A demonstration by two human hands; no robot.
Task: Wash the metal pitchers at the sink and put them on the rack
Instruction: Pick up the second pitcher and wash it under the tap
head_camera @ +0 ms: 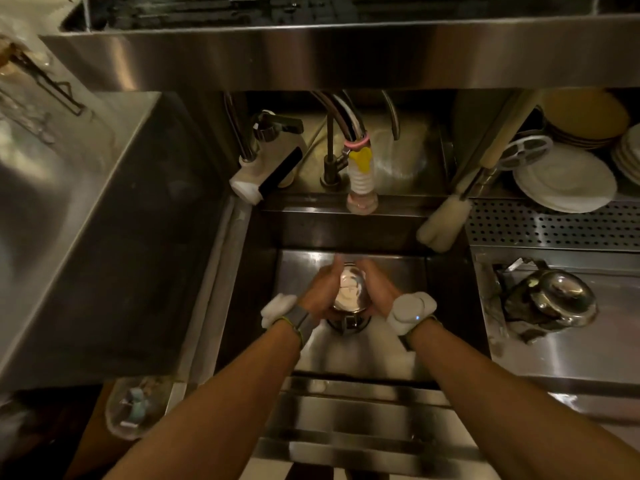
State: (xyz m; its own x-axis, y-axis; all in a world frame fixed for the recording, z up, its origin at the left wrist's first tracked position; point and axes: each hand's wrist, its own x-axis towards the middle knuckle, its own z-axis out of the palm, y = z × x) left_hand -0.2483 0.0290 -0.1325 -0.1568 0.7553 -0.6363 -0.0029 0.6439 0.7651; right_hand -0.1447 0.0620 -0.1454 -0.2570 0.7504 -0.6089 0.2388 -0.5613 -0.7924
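"Steel pitcher [349, 291]: where was it?"
"Low in the sink [446, 289], between your hands. Your left hand [320, 292] and right hand [379, 289] were each curled round its sides, gripping it."

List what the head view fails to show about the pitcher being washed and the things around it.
- Head view: the left hand and right hand cover the sides of the metal pitcher, hiding any handle or spout.
- Motion blur smears the left fingertips.
- tap nozzle: too dim to tell whether water runs.
- shiny metal vessel on the counter: glare and darkness hide its shape.
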